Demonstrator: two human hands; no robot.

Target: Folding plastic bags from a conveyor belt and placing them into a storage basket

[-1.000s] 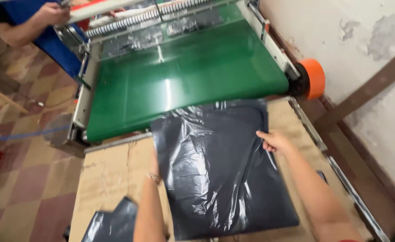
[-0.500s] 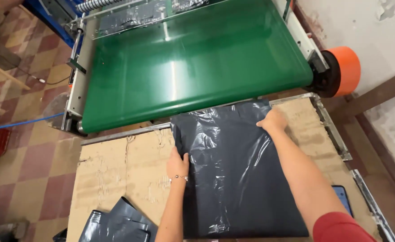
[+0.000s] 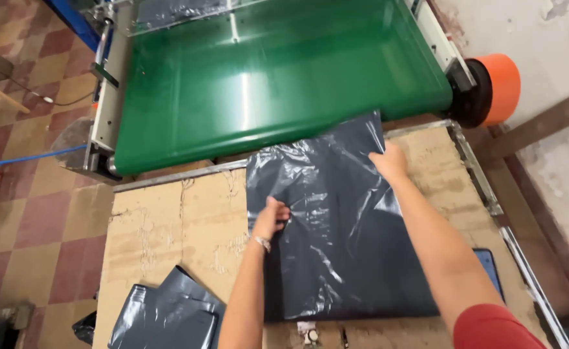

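Note:
A stack of dark grey plastic bags (image 3: 336, 239) lies on the cardboard-covered table (image 3: 168, 232). My left hand (image 3: 270, 218) pinches the stack's left edge, fingers curled on the plastic. My right hand (image 3: 389, 161) grips the top sheet near its far right corner, and that corner is lifted and folded over the end of the green conveyor belt (image 3: 265, 77). Both forearms reach forward over the bags.
A second pile of grey bags (image 3: 168, 317) lies at the table's near left corner. An orange roller end (image 3: 501, 87) sticks out at the belt's right side by the wall. A metal rail (image 3: 478, 174) edges the table. Tiled floor and a blue cable (image 3: 26, 158) are at left.
My right hand has taken hold of the top bag and raised its far corner over the belt edge. My left hand has closed on the left edge. The view has shifted closer.

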